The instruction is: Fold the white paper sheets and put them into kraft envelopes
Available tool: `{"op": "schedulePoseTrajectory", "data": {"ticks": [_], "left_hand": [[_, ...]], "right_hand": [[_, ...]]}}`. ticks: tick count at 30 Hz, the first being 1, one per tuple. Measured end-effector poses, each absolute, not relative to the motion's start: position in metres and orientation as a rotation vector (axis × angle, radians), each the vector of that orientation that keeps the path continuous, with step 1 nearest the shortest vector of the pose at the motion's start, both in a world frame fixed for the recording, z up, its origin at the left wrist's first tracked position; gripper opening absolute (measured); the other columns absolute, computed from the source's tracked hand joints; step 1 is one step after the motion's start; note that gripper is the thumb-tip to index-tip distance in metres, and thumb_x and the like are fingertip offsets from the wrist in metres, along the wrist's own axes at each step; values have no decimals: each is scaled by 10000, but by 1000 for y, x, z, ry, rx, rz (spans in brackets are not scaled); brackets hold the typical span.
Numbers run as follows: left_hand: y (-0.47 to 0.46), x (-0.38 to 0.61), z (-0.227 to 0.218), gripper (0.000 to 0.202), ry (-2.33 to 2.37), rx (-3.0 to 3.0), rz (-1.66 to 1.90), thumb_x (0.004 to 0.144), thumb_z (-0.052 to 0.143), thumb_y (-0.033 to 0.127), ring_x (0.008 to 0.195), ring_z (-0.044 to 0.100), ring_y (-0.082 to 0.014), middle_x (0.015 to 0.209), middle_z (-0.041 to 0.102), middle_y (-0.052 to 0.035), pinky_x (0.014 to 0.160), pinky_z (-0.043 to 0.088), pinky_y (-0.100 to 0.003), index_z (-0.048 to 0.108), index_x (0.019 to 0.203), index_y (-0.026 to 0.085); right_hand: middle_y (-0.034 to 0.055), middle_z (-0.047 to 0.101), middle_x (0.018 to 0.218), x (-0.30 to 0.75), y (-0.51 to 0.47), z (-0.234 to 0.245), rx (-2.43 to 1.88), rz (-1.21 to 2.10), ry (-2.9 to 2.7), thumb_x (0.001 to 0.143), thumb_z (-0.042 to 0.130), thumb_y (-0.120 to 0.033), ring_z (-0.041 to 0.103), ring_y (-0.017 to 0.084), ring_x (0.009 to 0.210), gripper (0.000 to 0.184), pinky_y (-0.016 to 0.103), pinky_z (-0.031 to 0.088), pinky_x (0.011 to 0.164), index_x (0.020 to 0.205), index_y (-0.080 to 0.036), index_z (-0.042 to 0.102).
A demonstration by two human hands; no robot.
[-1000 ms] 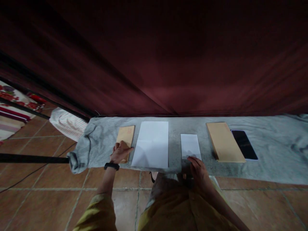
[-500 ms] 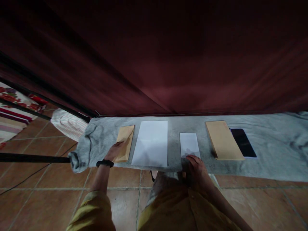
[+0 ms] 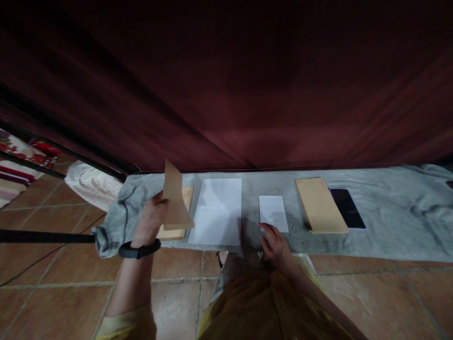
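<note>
The left hand (image 3: 150, 221) pinches a brown envelope (image 3: 173, 198) — it is held tilted above the envelope stack (image 3: 188, 195), right of the fingers, long axis pointing forward. The right hand (image 3: 277, 244) — loosely bent, grasping nothing visible — is nearer to the small white paper (image 3: 273, 210).

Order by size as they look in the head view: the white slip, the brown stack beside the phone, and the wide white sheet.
1. Wide white sheet
2. Brown stack
3. White slip
</note>
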State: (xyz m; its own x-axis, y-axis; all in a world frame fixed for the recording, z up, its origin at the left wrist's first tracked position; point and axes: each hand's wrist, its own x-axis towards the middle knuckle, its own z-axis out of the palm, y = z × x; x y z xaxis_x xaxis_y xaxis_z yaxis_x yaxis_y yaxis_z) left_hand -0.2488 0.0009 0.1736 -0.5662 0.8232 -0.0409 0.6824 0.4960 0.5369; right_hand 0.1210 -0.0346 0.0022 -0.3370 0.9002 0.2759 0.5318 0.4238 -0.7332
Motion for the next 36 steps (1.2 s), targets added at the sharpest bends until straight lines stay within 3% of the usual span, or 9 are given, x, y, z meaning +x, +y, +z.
{"op": "schedulePoseTrajectory", "data": {"ticks": [4, 8, 14, 18, 21, 24, 28, 34, 36], "left_hand": [[4, -185, 165, 555, 1862, 936, 1170, 652, 553, 398, 841, 691, -277, 830, 740, -79, 708, 563, -352, 675, 1113, 114], [2, -125, 152, 619, 1606, 866, 1272, 608, 555, 280, 881, 687, -246, 970, 752, -81, 723, 551, -319, 642, 1199, 119], [0, -90, 151, 742, 1582, 821, 1283, 670, 565, 259, 914, 681, -207, 1205, 698, -81, 707, 555, -298, 502, 1406, 193], [-3, -94, 151, 744, 1744, 849, 1241, 851, 514, 467, 1074, 664, -229, 1497, 487, -116, 840, 573, -379, 312, 1537, 259], [-11, -99, 146, 817, 1985, 1344, 1181, 877, 556, 556, 1451, 381, -294, 1670, 197, -107, 1129, 413, -457, 230, 1575, 284], [-20, -101, 132, 1031, 1925, 1924, 824, 795, 697, 567, 1557, 101, -355, 1705, 62, -115, 1228, 184, -581, 114, 1602, 298], [-25, -99, 103, 1252, 1717, 2243, 360, 666, 816, 531, 1546, 95, -422, 1694, 71, -186, 1202, 97, -672, 28, 1607, 289], [-20, -93, 78, 1286, 1622, 2251, 155, 604, 840, 468, 1528, 203, -405, 1621, 287, -210, 1212, 67, -662, 69, 1609, 252], [-19, -93, 76, 1274, 1590, 2243, 134, 606, 832, 447, 1521, 228, -397, 1602, 315, -211, 1217, 58, -656, 72, 1610, 248]], "right_hand": [[147, 443, 1529, 85, -40, 38, -983, 808, -2060, 978, 519, -334, 440, 282, 1407, 702, 476, 436, 1147, 1599, -204, 218], [154, 290, 1632, 63, -41, 64, -870, 653, -2212, 949, 579, -398, 295, 324, 1492, 829, 547, 331, 1201, 1621, -183, 145], [112, 550, 1464, 66, -27, 72, -951, 669, -2200, 968, 405, -114, 525, 239, 1329, 525, 417, 441, 1114, 1483, -200, 465], [67, 721, 1160, 78, -14, 74, -1168, 1060, -1721, 1017, 397, -281, 665, 231, 1036, 336, 367, 524, 922, 1254, -250, 634], [50, 738, 989, 82, -4, 75, -1157, 1427, -1229, 978, 467, -512, 668, 227, 905, 370, 337, 531, 811, 1100, -228, 670], [54, 731, 941, 82, -1, 71, -1121, 1671, -812, 797, 661, -627, 662, 242, 879, 452, 339, 529, 762, 990, -217, 669], [64, 727, 959, 81, -6, 55, -1201, 1763, -568, 676, 761, -607, 669, 254, 878, 474, 360, 542, 739, 949, -233, 659], [99, 724, 964, 94, -15, 28, -1332, 1652, -1076, 881, 473, -588, 693, 259, 883, 454, 364, 569, 694, 1019, -196, 656], [93, 726, 967, 103, -16, 24, -1306, 1513, -1396, 876, 497, -545, 693, 259, 910, 420, 364, 576, 711, 1036, -198, 670]]}}
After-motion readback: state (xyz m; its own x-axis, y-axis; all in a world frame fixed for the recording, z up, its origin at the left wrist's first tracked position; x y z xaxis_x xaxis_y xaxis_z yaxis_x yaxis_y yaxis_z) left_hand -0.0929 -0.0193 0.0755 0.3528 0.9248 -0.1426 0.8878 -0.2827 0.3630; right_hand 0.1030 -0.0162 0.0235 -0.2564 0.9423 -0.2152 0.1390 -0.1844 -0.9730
